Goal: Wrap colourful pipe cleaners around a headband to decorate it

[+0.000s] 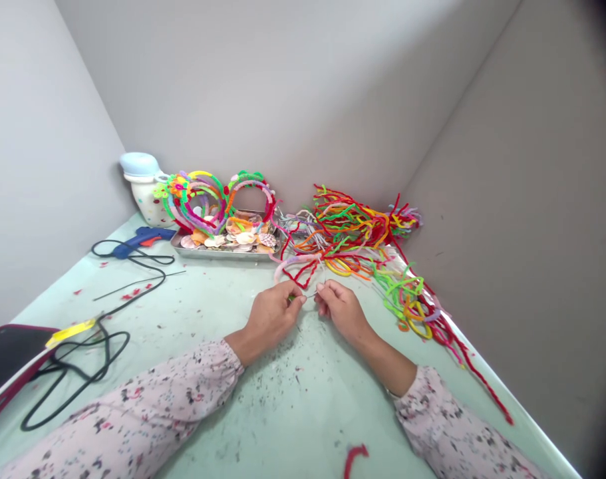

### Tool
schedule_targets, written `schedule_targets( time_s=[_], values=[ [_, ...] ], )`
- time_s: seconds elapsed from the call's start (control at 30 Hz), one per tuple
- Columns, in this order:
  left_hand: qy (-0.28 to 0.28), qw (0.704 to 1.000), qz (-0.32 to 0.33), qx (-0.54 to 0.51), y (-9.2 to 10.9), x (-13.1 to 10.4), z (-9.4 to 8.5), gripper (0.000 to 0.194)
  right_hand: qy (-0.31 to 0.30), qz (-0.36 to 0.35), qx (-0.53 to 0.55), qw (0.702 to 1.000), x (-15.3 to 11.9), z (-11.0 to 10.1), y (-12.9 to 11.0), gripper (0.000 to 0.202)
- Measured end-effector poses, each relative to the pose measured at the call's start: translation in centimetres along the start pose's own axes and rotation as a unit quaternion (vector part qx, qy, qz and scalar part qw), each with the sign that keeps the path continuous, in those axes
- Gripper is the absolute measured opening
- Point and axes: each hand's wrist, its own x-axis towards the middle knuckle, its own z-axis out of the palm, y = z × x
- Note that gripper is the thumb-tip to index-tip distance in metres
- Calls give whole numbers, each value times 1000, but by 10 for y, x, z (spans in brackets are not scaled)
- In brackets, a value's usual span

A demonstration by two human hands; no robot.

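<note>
Over the middle of the pale green table, my left hand is closed in a pinch on a thin wire-like strand, with a bit of green at its fingers. My right hand pinches the other end of that thin strand, a short gap from the left. Just behind both hands lies a pale pink and lilac fuzzy band, beside a bent red pipe cleaner. Whether the strand is joined to the band cannot be made out.
A metal tray of shells with fuzzy headbands stands behind, beside a white jar. Pipe cleaners pile at back right. A blue glue gun, black cable and dark device lie left. A red piece is in front.
</note>
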Motion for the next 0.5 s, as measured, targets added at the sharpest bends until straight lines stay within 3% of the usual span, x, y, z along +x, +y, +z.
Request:
schedule_targets(
  time_s=[0.23,0.37,0.43,0.5],
  values=[
    [4,997,48,-57,1,-1,3,20,11,47,128,991,5,-3,1,27],
    [110,990,57,-71,3,2,1,33,43,51,207,976,10,-5,8,26],
    [170,980,35,-94,2,4,-2,34,53,55,225,971,11,-5,11,26],
    [196,972,0,-126,-1,8,-5,32,53,52,235,969,11,-5,12,26]
  ],
)
